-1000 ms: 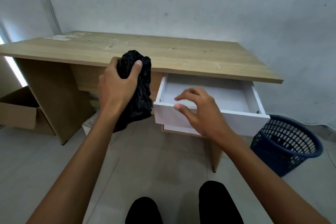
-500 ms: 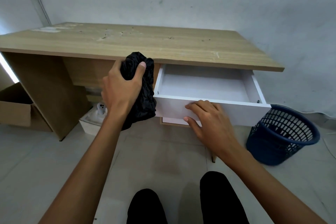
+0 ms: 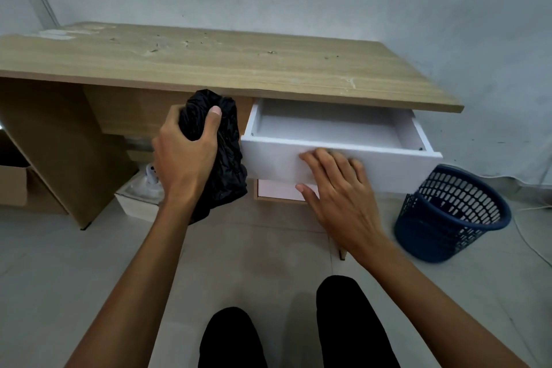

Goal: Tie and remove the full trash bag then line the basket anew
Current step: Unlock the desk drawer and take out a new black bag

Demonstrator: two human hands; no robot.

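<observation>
- Step in hand, judged from the layout: fetching the fresh liner. The basket [image 3: 451, 212] stands unlined on the floor, so the full bag appears already removed; it is not in view.
- Left hand [image 3: 185, 155]: fingers and thumb curled round a crumpled black trash bag [image 3: 227, 164], held in the air in front of the desk [image 3: 209, 60], just left of the drawer [image 3: 337, 125].
- Right hand [image 3: 337, 188]: fingers fairly straight, laid flat against the white drawer front, holding nothing. The fingertips are blurred, so exact contact along the top edge cannot be told.
- Drawer state: pulled out from under the desk top; its visible interior shows no contents.
- Next move, as a judgement: push the drawer home with the flat right hand, then carry the bag to the basket and shake it open with both hands.
- Edges to mind: the drawer's right front corner overhangs close to the basket rim; the desk's front edge runs just above the left hand; a desk leg [image 3: 342, 251] stands between the knees and the basket.
- Open room: bare floor tiles [image 3: 74, 263] lie in front of the desk and to the near side of the basket. A cardboard box [image 3: 15, 188] sits at far left, well apart.
</observation>
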